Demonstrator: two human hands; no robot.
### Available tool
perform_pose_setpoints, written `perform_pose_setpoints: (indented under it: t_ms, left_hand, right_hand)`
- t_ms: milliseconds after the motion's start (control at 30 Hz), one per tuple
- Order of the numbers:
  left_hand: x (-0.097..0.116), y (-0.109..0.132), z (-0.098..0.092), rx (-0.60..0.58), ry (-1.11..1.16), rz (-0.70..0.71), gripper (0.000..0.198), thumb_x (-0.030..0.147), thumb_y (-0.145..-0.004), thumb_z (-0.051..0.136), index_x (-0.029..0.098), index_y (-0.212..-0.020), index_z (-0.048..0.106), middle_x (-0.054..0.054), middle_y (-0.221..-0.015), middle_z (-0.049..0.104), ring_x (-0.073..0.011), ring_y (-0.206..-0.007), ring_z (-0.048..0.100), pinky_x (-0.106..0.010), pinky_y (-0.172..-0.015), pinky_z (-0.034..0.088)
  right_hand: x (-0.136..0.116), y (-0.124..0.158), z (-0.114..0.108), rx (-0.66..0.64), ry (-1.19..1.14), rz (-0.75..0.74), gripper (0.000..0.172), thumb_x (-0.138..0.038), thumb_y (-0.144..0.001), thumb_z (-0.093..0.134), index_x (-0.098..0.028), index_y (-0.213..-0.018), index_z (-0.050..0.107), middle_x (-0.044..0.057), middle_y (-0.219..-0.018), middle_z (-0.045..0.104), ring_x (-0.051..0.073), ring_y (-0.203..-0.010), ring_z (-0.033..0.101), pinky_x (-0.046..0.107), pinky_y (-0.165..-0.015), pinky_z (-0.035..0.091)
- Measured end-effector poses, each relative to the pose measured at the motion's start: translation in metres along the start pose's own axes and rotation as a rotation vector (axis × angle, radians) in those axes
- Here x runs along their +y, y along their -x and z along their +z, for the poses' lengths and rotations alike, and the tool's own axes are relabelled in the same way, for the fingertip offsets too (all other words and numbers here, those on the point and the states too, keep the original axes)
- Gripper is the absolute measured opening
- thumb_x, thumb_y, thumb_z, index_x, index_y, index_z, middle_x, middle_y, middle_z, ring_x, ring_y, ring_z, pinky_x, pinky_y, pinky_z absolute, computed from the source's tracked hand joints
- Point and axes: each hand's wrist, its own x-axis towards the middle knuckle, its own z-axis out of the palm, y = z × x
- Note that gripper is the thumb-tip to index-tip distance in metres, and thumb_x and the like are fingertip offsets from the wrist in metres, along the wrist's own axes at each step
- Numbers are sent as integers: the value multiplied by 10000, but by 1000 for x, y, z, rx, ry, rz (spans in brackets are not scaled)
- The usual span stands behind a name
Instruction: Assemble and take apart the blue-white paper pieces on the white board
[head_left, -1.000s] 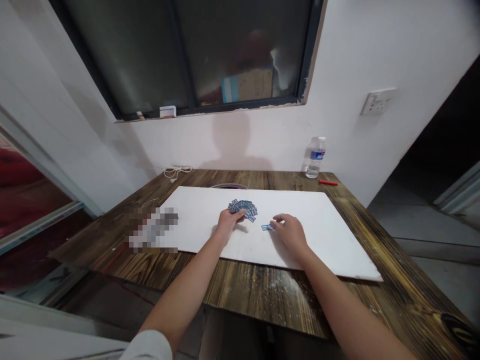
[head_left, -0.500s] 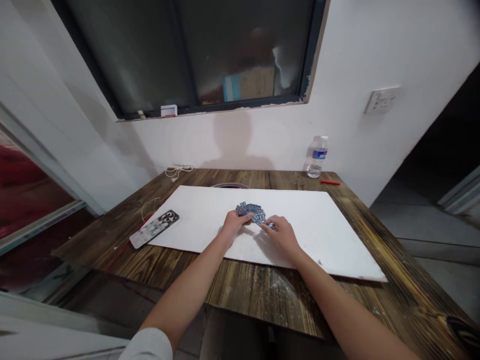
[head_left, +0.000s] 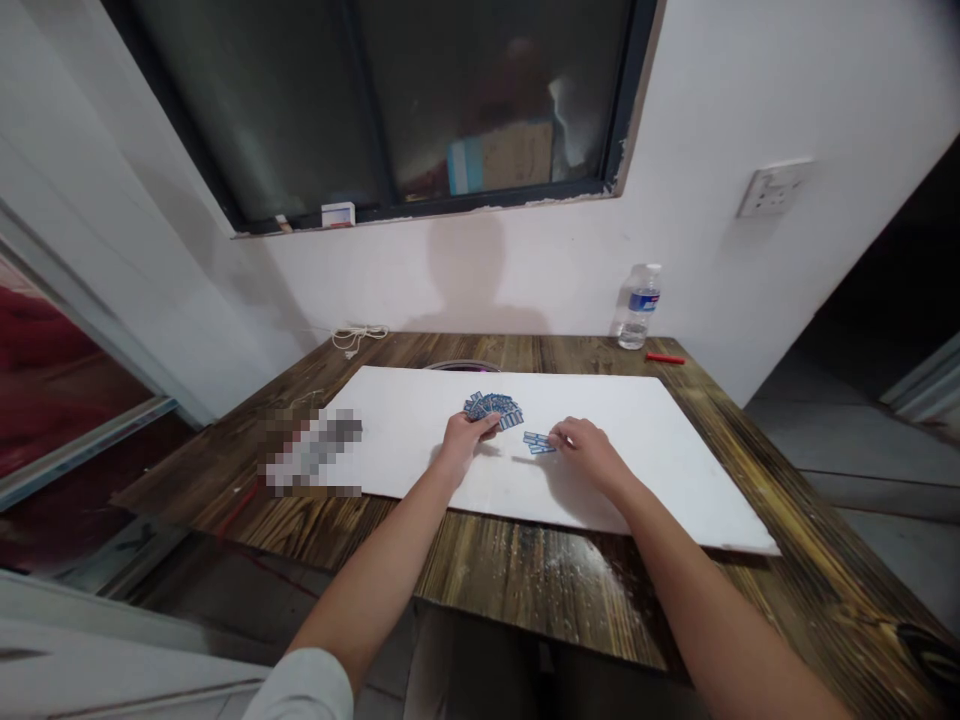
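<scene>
My left hand [head_left: 466, 440] is closed on a fan of blue-and-white cards [head_left: 491, 408], its thumb lying across the near side. To the right, my right hand [head_left: 583, 448] pinches a few blue-and-white cards [head_left: 538, 443] by their right end, apart from the fan. Those cards overlap slightly and point leftward. Both hands are over a white board [head_left: 660, 470], and shadows fall on it beneath them. The markings on the cards are too small to read.
The board lies on a dark wooden table [head_left: 517, 575]. Along the back are a coiled white cable [head_left: 358, 338], a round object [head_left: 461, 366] partly behind the board, a water bottle [head_left: 639, 310] and a red stick-like object [head_left: 665, 358]. A pixelated patch covers something at the left.
My right hand has moved rightward, away from the fan, with a few cards in its fingers. My left hand keeps its hold on the fan.
</scene>
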Motion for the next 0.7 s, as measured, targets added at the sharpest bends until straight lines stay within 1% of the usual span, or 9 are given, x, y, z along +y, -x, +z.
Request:
perform_pose_setpoints:
  t_ms: [67, 200, 300, 400, 500, 600, 700]
  left_hand:
    - [0, 0, 0, -4, -5, 1, 430, 348, -445, 906, 98, -740, 719, -70, -686, 704, -144, -613, 623, -278, -623, 544]
    - [0, 0, 0, -6, -6, -18, 414, 325, -459, 905, 94, -746, 717, -72, -693, 703, -145, -621, 627, -283, -630, 553]
    - [1, 1, 1, 1, 2, -33, 406, 310, -452, 908, 94, -738, 717, -72, -695, 707, -145, -617, 631, -275, -619, 555]
    - [0, 1, 2, -1, 1, -39, 409, 303, -443, 911, 97, -739, 718, -72, -706, 714, -148, -620, 640, -269, -613, 555]
    - [-1, 2, 3, -20, -19, -40, 414, 309, -454, 907, 89, -752, 724, -78, -709, 717, -151, -625, 645, -265, -614, 550]
    - [-2, 3, 5, -46, -64, -44, 391, 315, -477, 898, 86, -747, 730, -80, -695, 714, -151, -613, 638, -266, -609, 541]
    - [-2, 6, 6, -84, -102, -45, 378, 318, -502, 890, 91, -766, 741, -79, -705, 715, -148, -617, 631, -272, -625, 535]
  right_hand:
    - [2, 2, -2, -40, 136, -11, 226, -204, -888, 487, -215, -809, 698, 71, -901, 656, 212, -868, 545, 301, -710, 334]
    - [2, 5, -3, -95, 249, -15, 236, -189, -901, 489, -207, -806, 704, 90, -884, 628, 224, -860, 533, 322, -719, 314]
    - [1, 7, -1, -65, 329, -11, 214, -222, -893, 523, -186, -782, 702, 122, -891, 617, 257, -898, 525, 355, -757, 317]
    - [1, 6, 1, -3, 337, -5, 150, -261, -868, 575, -187, -810, 691, 124, -930, 616, 268, -922, 520, 365, -769, 329]
    - [0, 4, 4, 98, 193, 7, 140, -301, -871, 578, -205, -819, 666, 87, -911, 612, 241, -898, 529, 346, -764, 356]
    - [-4, 3, 9, 179, -61, 5, 222, -401, -881, 561, -212, -796, 641, 49, -836, 596, 203, -816, 541, 321, -742, 392]
    - [-11, 3, 14, 208, -237, 11, 303, -505, -847, 578, -215, -781, 634, 37, -809, 601, 187, -743, 536, 309, -697, 413]
